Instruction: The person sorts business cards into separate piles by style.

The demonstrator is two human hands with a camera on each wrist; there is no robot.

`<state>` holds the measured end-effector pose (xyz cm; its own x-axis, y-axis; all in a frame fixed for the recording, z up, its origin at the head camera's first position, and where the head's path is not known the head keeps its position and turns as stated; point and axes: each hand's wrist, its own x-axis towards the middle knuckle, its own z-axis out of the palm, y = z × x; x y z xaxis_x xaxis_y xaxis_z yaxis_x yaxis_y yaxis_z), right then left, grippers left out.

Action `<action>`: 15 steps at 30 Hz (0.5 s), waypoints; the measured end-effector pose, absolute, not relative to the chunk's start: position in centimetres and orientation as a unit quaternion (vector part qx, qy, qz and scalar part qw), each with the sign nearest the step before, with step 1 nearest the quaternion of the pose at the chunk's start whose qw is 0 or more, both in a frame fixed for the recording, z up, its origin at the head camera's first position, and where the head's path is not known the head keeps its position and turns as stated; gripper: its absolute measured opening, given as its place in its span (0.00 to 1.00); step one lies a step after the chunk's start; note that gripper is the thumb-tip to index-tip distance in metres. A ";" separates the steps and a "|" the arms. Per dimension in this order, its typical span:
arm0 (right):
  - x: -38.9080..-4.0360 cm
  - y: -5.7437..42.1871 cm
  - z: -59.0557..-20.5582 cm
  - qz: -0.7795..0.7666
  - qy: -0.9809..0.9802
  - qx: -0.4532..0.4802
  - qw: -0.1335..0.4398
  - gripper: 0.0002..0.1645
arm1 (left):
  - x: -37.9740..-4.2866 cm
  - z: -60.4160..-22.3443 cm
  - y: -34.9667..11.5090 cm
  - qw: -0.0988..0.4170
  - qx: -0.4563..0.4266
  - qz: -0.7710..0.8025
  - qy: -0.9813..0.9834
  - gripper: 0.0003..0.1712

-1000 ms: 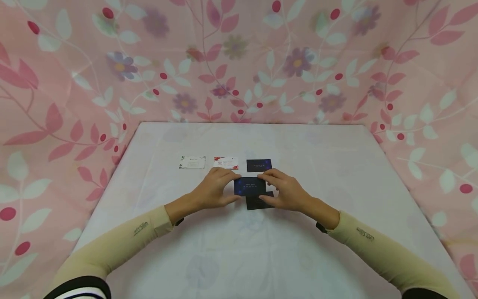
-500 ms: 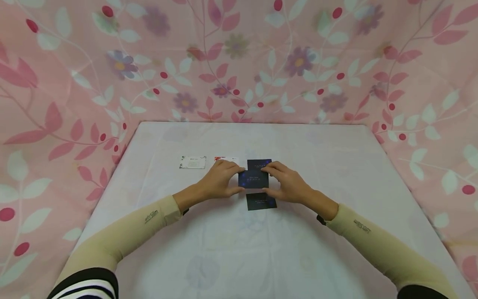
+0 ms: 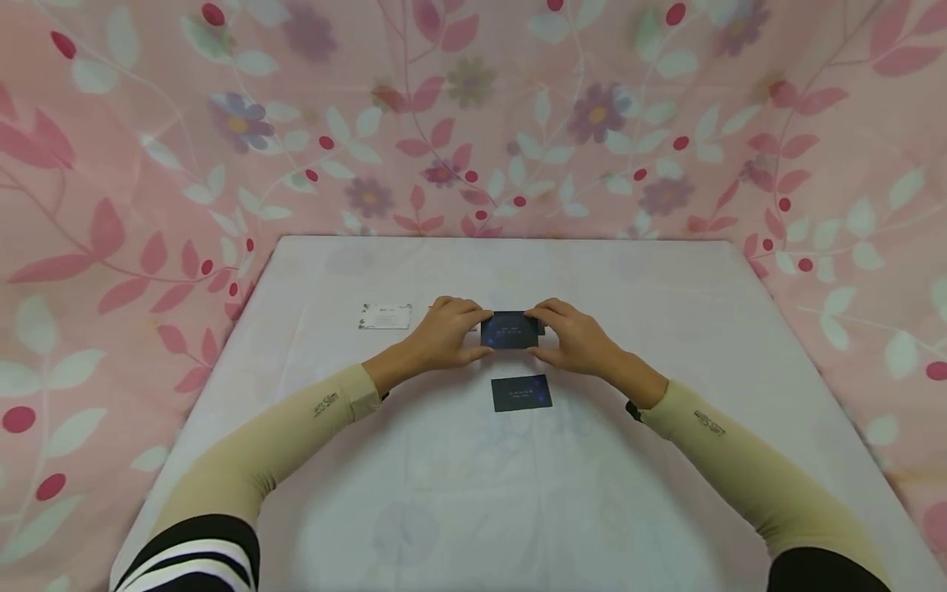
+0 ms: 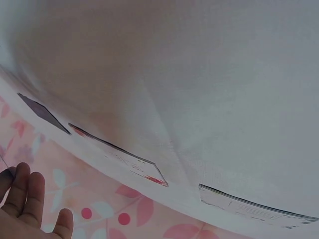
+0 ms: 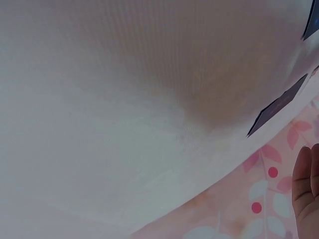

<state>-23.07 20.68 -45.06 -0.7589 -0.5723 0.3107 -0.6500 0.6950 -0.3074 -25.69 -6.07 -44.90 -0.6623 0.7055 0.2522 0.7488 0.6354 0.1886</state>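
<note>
A dark blue business card (image 3: 510, 330) is held level between both hands, above the table. My left hand (image 3: 447, 333) pinches its left edge between thumb and fingers, and my right hand (image 3: 577, 335) pinches the right edge the same way. Behind it, a second dark card (image 5: 278, 105) lies on the cloth, mostly covered in the head view. Another dark card (image 3: 521, 393) rests nearer to me, slightly turned. In the left wrist view a white card with red flowers (image 4: 119, 157) lies beside the dark one; my left hand hides most of it from the head camera.
A white card with a leafy border (image 3: 385, 316) lies at the left end of the back row. White cloth covers the table (image 3: 444, 518). Pink floral fabric (image 3: 473, 115) rises behind its far edge and at both sides.
Both hands have carried the held card away from me and slightly right, off the near dark card and over the far one. The near card is now uncovered; the red-flowered card has become hidden.
</note>
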 end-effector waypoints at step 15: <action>-26.6 21.6 -46.0 0.194 -0.937 0.288 0.031 0.38 | -29.6 -44.7 -2.3 -0.015 -0.352 -0.002 -0.936 0.35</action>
